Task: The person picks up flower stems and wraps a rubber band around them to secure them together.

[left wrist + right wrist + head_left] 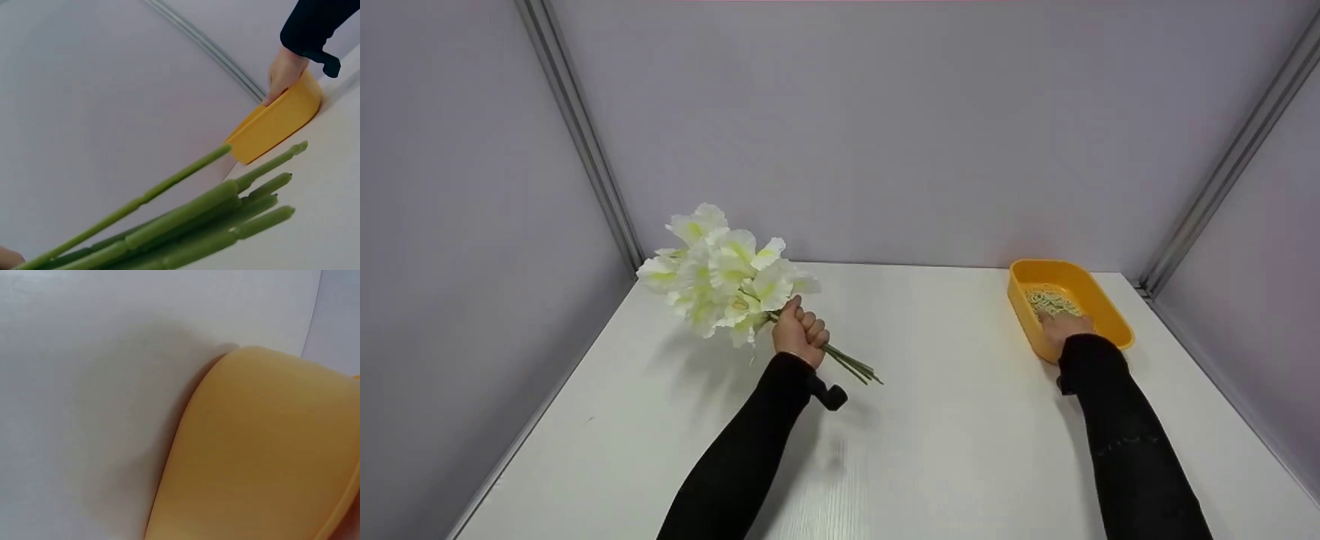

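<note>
Left of centre, the left hand grips the stems, likely to spare the flowers; at right, the right hand dips into the tray of bands, its fingers too hidden to tell their hold.

Panelled booth, metal corner posts, white tabletop

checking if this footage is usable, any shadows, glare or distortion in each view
Head: soft shadow on the white table below the flowers, streaky glare near the bottom edge; left wrist: the metal strip looks bowed, likely lens distortion; right wrist: soft detail, with a blurry shadow beside the yellow tray.
</note>
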`<state>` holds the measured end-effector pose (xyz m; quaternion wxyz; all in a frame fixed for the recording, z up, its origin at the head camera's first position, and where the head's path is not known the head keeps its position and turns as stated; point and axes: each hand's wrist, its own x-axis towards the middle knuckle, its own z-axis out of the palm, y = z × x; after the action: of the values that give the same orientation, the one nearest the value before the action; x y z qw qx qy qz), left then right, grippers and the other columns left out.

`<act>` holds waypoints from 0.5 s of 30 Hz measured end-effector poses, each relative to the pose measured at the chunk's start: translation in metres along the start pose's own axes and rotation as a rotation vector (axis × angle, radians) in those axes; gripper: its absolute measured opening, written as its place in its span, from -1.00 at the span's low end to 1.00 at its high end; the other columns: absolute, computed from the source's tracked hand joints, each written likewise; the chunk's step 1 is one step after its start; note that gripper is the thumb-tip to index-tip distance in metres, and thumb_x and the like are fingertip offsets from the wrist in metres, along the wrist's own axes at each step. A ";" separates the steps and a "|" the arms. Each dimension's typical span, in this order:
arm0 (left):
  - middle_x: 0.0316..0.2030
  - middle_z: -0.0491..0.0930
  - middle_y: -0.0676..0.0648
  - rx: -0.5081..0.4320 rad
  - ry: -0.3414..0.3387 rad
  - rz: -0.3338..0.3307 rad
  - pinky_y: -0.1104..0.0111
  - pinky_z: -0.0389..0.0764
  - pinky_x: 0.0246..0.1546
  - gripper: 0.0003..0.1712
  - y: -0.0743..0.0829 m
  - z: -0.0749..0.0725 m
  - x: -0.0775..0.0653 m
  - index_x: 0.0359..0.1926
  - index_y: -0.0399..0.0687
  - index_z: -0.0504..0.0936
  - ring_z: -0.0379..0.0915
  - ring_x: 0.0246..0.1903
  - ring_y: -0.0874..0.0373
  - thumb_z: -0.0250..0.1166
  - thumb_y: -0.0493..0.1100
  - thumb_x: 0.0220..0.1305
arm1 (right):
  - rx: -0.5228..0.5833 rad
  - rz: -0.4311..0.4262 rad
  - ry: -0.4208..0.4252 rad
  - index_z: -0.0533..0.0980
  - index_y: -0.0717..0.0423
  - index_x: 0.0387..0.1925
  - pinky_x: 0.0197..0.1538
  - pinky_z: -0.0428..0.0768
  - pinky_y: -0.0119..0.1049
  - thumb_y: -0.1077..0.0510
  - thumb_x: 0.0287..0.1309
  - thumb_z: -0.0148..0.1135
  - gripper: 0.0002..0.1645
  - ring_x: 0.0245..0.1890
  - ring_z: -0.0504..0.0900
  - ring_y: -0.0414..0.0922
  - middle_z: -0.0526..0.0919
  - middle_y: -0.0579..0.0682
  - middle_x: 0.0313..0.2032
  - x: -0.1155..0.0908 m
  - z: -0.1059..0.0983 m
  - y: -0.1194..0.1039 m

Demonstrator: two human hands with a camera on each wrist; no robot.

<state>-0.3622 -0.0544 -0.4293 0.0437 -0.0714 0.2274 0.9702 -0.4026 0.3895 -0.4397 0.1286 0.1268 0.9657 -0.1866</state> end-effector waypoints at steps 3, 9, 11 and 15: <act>-0.85 -0.11 0.14 0.006 0.007 0.002 0.45 -0.21 -0.72 -0.37 -0.002 -0.002 0.002 -0.82 0.08 -0.04 -0.31 -0.79 0.30 -0.10 -0.09 0.45 | 0.002 -0.052 0.159 0.41 0.51 -0.01 0.13 0.32 0.09 -0.04 0.42 -0.20 -0.38 -0.10 0.40 0.19 0.51 0.38 -0.05 0.003 0.000 0.005; -0.83 -0.12 0.14 0.002 -0.008 0.010 0.45 -0.20 -0.74 -0.38 -0.002 -0.003 0.002 -0.80 0.09 -0.04 -0.31 -0.79 0.31 -0.10 -0.09 0.45 | 0.123 -0.135 0.382 0.54 0.33 -0.11 0.00 0.44 0.07 0.22 0.30 0.01 -0.72 -0.11 0.50 0.19 0.58 0.31 -0.11 0.004 -0.005 0.012; -0.84 -0.11 0.13 0.009 -0.011 0.006 0.45 -0.20 -0.74 -0.38 -0.001 -0.002 0.001 -0.81 0.08 -0.04 -0.31 -0.79 0.30 -0.12 -0.09 0.46 | 0.175 -0.132 0.409 0.48 0.32 -0.05 0.00 0.43 0.07 0.24 0.31 -0.02 -0.72 -0.09 0.49 0.19 0.56 0.31 -0.10 0.003 -0.007 0.012; -0.90 -0.04 0.13 0.021 -0.010 0.003 0.44 -0.20 -0.72 -0.37 -0.001 0.000 -0.002 -0.82 0.07 -0.03 -0.28 -0.81 0.30 -0.14 -0.11 0.46 | 0.206 -0.130 0.448 0.44 0.30 0.04 0.07 0.40 0.11 0.23 0.34 -0.04 -0.68 -0.03 0.47 0.21 0.53 0.32 -0.05 0.003 -0.010 0.014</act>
<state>-0.3606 -0.0541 -0.4296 0.0442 -0.0659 0.2376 0.9681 -0.4031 0.4060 -0.4362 -0.1146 0.1149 0.9522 -0.2589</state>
